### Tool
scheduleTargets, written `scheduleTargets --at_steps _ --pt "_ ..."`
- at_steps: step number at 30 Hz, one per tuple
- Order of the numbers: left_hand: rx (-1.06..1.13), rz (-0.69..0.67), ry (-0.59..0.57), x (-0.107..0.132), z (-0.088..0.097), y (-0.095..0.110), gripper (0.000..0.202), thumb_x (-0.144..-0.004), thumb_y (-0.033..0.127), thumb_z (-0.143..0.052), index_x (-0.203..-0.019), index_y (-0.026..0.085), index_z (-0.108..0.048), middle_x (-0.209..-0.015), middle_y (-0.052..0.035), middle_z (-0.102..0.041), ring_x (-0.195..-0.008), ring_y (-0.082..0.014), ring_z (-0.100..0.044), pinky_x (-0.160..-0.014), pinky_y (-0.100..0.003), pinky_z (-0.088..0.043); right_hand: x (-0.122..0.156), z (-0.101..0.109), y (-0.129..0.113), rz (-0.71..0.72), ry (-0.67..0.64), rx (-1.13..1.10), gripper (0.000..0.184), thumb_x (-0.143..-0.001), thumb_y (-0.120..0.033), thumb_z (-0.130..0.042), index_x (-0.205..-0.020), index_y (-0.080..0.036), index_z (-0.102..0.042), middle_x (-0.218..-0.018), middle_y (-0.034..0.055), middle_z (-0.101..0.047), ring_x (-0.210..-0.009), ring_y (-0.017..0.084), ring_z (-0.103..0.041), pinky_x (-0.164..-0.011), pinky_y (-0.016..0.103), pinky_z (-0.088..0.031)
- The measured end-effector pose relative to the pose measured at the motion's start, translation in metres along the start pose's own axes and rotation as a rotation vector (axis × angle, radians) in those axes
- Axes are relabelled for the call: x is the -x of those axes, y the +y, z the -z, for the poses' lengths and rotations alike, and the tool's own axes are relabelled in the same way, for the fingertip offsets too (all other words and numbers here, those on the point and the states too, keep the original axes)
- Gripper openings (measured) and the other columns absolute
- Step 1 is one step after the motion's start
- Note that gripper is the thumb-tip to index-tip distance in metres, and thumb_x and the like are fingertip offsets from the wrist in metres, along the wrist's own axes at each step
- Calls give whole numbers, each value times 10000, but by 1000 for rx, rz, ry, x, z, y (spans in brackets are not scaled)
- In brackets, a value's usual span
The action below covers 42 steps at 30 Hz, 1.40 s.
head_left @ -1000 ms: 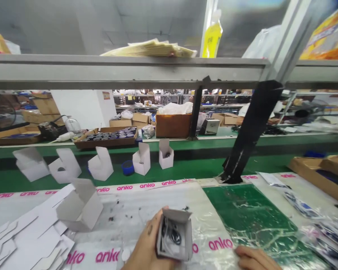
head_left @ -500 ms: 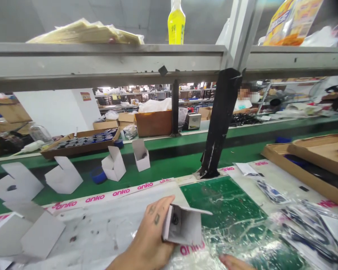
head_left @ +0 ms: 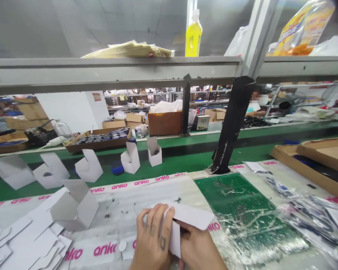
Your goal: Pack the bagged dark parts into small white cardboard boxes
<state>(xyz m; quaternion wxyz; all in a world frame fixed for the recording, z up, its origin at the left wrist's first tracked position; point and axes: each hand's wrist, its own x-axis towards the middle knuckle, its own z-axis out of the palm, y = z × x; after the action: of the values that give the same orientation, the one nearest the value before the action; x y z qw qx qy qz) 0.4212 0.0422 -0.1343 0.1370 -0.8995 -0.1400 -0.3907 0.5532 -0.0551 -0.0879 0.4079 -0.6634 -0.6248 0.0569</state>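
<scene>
head view: left hand (head_left: 153, 240) and right hand (head_left: 198, 247) grip a small white carton (head_left: 186, 221), flap raised.

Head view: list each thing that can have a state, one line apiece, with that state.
small white box: held in both hands, top flap lifted.
left hand: gripping the box's left side.
right hand: on the box from below right.
folded box: standing on the plastic sheet, flap open.
boxes on the green belt: upright, lids open.
flat box blanks: unfolded, stacked.
yellow bottle: upright on the shelf.
</scene>
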Motion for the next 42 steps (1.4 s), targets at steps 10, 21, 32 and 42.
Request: scheduleTargets --at_steps 10,21,32,42 --pt "490 479 -98 -11 2 2 795 -640 163 -769 -1385 212 -495 -1285 -136 -740 -1125 -362 -728 -889 -515 -631 9 70 -17 275 443 274 100 -916 -137 -628 -889 -231 -609 -870 18 -704 -762 208 -583 -702 335 -455" --pt "574 540 -196 5 -19 16 668 -785 205 -589 -1444 173 -489 -1364 -181 -667 -1187 -360 -661 -1007 -551 -540 -36 31 -42 646 171 652 116 -571 -84 -582 -583 -199 -592 -789 69 -662 -758 239 -592 -602 344 -402" --pt "662 575 -235 -2 -15 15 771 -696 250 -627 -1435 106 -461 -1293 -224 -684 -1136 -396 -675 -963 -600 -540 -27 41 -4 575 -202 473 40 -826 -244 -738 -834 -218 -708 -908 6 -735 -773 179 -691 -644 264 -529" --pt "702 625 -274 -6 -10 16 765 -729 276 -731 -1429 125 -461 -1347 -221 -654 -1208 -404 -640 -1018 -607 -511 -32 74 -20 724 -283 605 299 -811 -25 -535 -1006 -175 -705 -1100 98 -742 -812 208 -677 -683 279 -565"
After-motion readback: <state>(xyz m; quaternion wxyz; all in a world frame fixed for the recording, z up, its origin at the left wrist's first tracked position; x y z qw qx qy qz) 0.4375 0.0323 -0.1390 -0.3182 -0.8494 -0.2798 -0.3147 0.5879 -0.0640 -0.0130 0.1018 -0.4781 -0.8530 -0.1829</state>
